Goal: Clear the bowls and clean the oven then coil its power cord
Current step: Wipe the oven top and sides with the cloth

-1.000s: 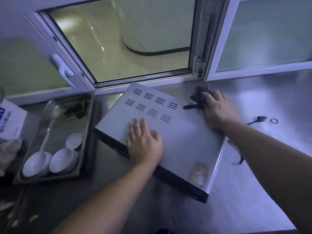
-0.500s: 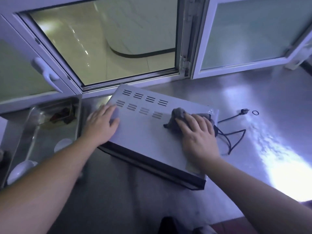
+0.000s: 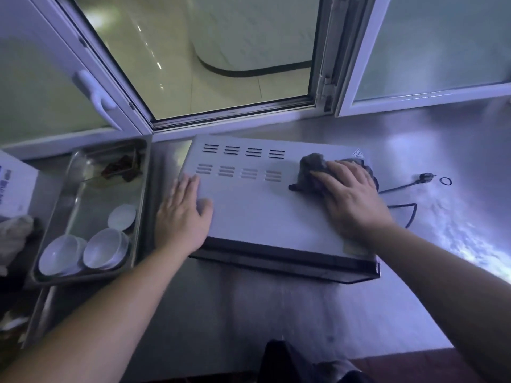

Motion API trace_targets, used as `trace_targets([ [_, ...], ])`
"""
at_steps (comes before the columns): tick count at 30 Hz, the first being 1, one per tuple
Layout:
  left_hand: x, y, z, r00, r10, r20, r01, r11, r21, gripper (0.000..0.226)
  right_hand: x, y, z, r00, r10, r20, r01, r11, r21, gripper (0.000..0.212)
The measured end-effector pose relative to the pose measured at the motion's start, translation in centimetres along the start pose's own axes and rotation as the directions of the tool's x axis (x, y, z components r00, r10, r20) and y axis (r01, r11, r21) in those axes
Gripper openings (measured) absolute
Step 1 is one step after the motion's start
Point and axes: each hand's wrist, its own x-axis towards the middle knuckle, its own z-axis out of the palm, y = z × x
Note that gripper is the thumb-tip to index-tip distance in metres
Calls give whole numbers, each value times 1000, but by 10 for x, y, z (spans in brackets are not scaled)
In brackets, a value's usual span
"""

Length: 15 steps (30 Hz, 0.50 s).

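My right hand [image 3: 352, 197], flat on the cloth [image 3: 312, 172], has swept from 1 o'clock toward centre of the oven [image 3: 265, 214] top, left hand [image 3: 182, 217] open, bracing at 9 o'clock: wiping underway, power cord [image 3: 401, 214] uncoiled.

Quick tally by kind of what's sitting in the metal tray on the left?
White bowls: 3
Ladle: 1
Dark scraps at the far end: 1 clump
Total: 5

My right hand [image 3: 351, 200] covers most of the dark grey crumpled cloth [image 3: 312, 168]; the thin black power cord [image 3: 401, 210] disappears behind the oven.
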Motion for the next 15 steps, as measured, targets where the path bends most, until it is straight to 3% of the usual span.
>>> trace_targets([
  [8,-63,43,10,970,-232,-68,232,973,-3,82,38,47,1,972,-235,-16,236,971,45,38],
  [15,-63,45,11,966,-243,-85,244,970,-6,80,38,49,0,970,-241,-18,241,968,64,37],
])
